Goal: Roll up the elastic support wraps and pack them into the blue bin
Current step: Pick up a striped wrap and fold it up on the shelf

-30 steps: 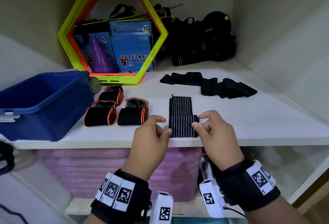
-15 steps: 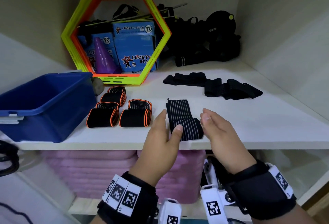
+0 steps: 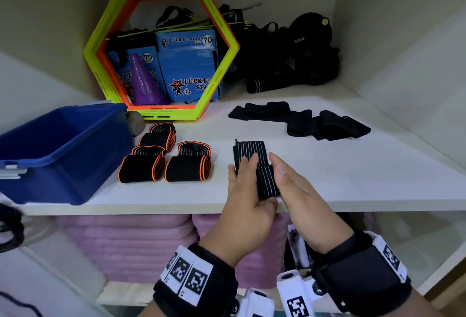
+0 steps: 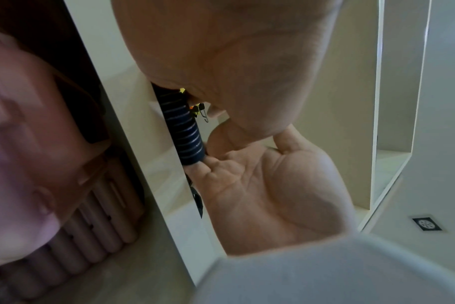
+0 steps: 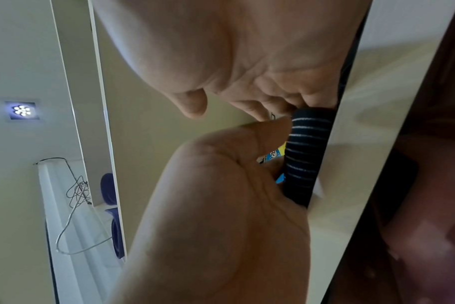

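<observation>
Black striped wrap (image 3: 254,165) half rolled at shelf (image 3: 353,180) front edge, blue bin (image 3: 63,155) at 9 o'clock; left hand (image 3: 245,190) and right hand (image 3: 290,183) flat-fingered, pressing roll; recommended: even pressure, edges aligned, rolling toward 12 o'clock.

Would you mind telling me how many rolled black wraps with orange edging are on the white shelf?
3: one at the back nearest the blue plastic bin, and two in front, left and right. Others may be hidden inside the bin.
</observation>
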Available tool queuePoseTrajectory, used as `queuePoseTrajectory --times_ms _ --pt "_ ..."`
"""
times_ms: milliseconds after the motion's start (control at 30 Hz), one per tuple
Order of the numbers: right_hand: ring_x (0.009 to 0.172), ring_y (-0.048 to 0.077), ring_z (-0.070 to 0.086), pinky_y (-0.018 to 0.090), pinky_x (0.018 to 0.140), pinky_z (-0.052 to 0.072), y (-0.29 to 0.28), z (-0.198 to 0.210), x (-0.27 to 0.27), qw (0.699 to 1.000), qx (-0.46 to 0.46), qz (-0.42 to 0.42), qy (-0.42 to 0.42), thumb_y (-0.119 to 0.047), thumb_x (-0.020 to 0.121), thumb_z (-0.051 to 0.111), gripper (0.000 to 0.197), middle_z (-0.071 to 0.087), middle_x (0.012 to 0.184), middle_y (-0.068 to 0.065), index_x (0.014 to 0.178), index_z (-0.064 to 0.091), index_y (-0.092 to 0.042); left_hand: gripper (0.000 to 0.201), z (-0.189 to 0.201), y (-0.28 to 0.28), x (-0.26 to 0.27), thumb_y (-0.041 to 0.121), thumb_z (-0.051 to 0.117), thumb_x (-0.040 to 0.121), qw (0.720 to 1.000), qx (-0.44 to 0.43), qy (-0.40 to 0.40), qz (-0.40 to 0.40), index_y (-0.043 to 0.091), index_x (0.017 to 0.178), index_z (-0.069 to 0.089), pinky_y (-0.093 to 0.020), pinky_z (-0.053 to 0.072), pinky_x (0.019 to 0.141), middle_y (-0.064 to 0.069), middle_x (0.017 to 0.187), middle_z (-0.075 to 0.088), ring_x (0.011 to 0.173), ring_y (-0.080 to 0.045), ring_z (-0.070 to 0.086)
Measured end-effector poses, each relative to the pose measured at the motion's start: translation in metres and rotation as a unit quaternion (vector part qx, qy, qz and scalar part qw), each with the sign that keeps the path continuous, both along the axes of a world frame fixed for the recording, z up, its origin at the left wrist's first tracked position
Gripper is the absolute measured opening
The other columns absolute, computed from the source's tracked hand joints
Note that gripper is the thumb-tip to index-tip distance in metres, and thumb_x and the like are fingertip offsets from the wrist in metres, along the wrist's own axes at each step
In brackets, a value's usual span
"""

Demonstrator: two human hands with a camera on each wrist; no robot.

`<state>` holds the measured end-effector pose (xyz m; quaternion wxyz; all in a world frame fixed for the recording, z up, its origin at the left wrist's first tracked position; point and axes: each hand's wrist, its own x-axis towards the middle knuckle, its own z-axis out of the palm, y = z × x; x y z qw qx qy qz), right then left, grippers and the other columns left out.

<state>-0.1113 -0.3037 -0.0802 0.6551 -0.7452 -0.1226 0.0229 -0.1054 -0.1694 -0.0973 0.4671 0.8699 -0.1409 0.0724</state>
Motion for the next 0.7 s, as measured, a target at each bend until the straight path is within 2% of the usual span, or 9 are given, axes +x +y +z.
queuePoseTrajectory --times_ms 100,167,200,267,333,400,467,600,700 --pt "0.132 -0.024 0.027 0.004 0.111 0.019 -0.002 0.0 0.002 0.999 -0.04 0.02 -0.003 -0.059 0.091 0.036 0.072 0.028 0.155 -0.024 0.156 0.027 -0.029 0.081 0.003 0.001 -0.002 0.002 0.052 0.094 0.999 0.043 -0.014 -0.02 0.02 0.159 0.008 -0.031 -0.005 0.125 0.01 0.163 0.01 0.133 0.013 -0.026" --pt "0.14 -0.008 0.032 0.013 0.117 0.022 -0.004 0.001 0.005 0.994 -0.108 0.017 -0.028 -0.043 0.101 0.044 0.059 0.035 0.155 -0.017 0.155 0.03 -0.023 0.077 0.002 0.009 0.001 0.002 0.055 0.092 0.997 0.063 -0.029 -0.018 0.018 0.157 0.018 -0.033 0.006 0.126 0.011 0.159 0.017 0.147 -0.001 -0.01" --pt "0.14 -0.001 0.036 0.007 0.112 0.023 -0.006 0.001 0.007 0.985 -0.163 0.01 -0.049 -0.032 0.104 0.048 0.052 0.041 0.152 -0.012 0.153 0.035 -0.02 0.072 0.002 0.014 0.002 0.004 0.058 0.091 0.996 0.083 -0.039 -0.016 0.018 0.154 0.026 -0.031 0.012 0.125 0.006 0.161 0.02 0.153 -0.008 0.002" --pt "0.136 0.009 0.04 -0.008 0.095 0.019 -0.009 0.002 0.011 0.957 -0.276 -0.005 -0.091 -0.018 0.102 0.05 0.046 0.047 0.146 -0.004 0.147 0.044 -0.015 0.064 0.002 0.025 0.006 0.008 0.063 0.087 0.988 0.141 -0.061 -0.015 0.017 0.146 0.042 -0.015 0.017 0.12 -0.002 0.163 0.023 0.152 -0.011 0.019" --pt "0.138 0.012 0.037 0.001 0.102 0.019 -0.012 0.001 0.011 0.925 -0.358 -0.009 -0.126 -0.019 0.098 0.056 0.051 0.042 0.152 -0.004 0.148 0.044 -0.017 0.059 0.001 0.035 0.009 0.012 0.068 0.084 0.979 0.182 -0.092 -0.02 0.017 0.14 0.053 -0.004 0.02 0.111 -0.001 0.158 0.03 0.143 -0.01 0.034" --pt "0.142 0.012 0.033 0.016 0.114 0.021 -0.016 -0.004 0.013 0.905 -0.401 -0.003 -0.143 -0.022 0.094 0.061 0.061 0.034 0.158 -0.01 0.151 0.04 -0.024 0.058 0.0 0.041 0.01 0.017 0.071 0.082 0.968 0.219 -0.121 -0.026 0.02 0.139 0.057 -0.014 0.032 0.111 0.002 0.148 0.038 0.131 -0.014 0.047" --pt "0.141 0.013 0.034 0.019 0.115 0.022 -0.021 -0.011 0.016 0.897 -0.414 -0.012 -0.155 -0.021 0.091 0.064 0.064 0.036 0.157 -0.013 0.15 0.04 -0.029 0.059 -0.005 0.044 0.01 0.02 0.072 0.081 0.959 0.241 -0.148 -0.024 0.022 0.138 0.058 -0.028 0.042 0.107 0.001 0.139 0.044 0.122 -0.019 0.051" --pt "0.124 0.012 0.043 0.017 0.105 0.03 -0.025 -0.019 0.016 0.897 -0.397 -0.041 -0.189 -0.023 0.089 0.069 0.056 0.052 0.141 -0.017 0.142 0.052 -0.033 0.055 -0.011 0.047 0.013 0.021 0.074 0.082 0.956 0.235 -0.178 0.001 0.029 0.135 0.061 -0.033 0.047 0.097 0.003 0.126 0.055 0.107 -0.02 0.054" --pt "0.108 0.014 0.049 0.027 0.095 0.041 -0.022 -0.023 0.015 0.895 -0.383 -0.068 -0.216 -0.029 0.093 0.065 0.041 0.062 0.115 -0.012 0.133 0.058 -0.029 0.054 -0.01 0.048 0.013 0.025 0.071 0.087 0.962 0.215 -0.165 0.026 0.029 0.138 0.054 -0.033 0.047 0.09 0.009 0.115 0.063 0.101 -0.019 0.054"
